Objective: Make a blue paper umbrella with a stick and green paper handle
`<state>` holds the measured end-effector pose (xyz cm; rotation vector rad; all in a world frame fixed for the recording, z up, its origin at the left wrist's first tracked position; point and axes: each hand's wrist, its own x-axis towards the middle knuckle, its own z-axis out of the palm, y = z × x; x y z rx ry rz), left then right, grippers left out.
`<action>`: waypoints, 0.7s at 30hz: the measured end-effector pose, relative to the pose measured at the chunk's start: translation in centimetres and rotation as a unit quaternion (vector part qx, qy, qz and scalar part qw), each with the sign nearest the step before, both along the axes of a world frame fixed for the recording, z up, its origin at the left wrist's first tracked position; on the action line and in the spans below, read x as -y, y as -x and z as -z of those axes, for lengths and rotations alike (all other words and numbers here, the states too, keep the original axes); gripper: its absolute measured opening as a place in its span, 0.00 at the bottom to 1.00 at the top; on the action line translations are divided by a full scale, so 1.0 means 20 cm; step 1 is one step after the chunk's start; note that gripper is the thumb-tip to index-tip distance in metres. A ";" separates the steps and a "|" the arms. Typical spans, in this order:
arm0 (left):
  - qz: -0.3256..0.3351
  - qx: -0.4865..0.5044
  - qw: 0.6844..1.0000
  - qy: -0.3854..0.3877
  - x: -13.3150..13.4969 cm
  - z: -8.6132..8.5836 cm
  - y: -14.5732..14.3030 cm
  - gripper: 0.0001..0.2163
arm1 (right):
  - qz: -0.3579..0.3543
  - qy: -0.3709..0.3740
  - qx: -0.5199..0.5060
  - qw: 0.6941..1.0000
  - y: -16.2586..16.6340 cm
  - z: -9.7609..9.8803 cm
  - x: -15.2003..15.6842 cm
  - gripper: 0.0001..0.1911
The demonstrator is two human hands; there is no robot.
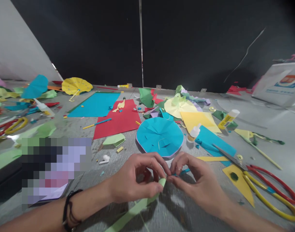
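Note:
My left hand (135,177) is closed in a pinch on a light green paper strip (134,212), which trails down toward the bottom edge of the view. Opposite it, my right hand (197,180) pinches a thin blue paper roll (185,171), its fingertips close to those of the left. Whether the strip touches the roll is hidden by the fingers. Just beyond both hands lies a round, pleated blue paper disc (159,132) with a pale purple edge. A small white glue bottle (193,133) stands to the disc's right.
Scissors with red and yellow handles (270,190) lie at the right, near a glue stick (228,119). Red paper (115,119) and blue paper (94,104) are spread behind. A yellow paper umbrella (76,86) sits at the back left; a blurred-out device (55,170) lies left. A white bag (280,83) stands right.

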<state>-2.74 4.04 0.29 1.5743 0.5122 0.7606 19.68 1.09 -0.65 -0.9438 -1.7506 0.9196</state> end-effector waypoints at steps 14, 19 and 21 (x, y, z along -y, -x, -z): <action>-0.008 -0.003 1.000 -0.012 0.00 0.01 0.00 0.05 | -0.016 -0.036 0.009 0.999 0.01 -0.01 0.00 0.10; -0.004 0.014 1.000 -0.022 0.00 0.02 -0.01 0.05 | -0.012 -0.046 0.016 0.999 0.01 -0.01 0.00 0.11; -0.003 0.010 1.000 -0.022 0.00 0.02 -0.01 0.05 | -0.011 -0.055 0.018 0.998 0.01 -0.01 0.01 0.11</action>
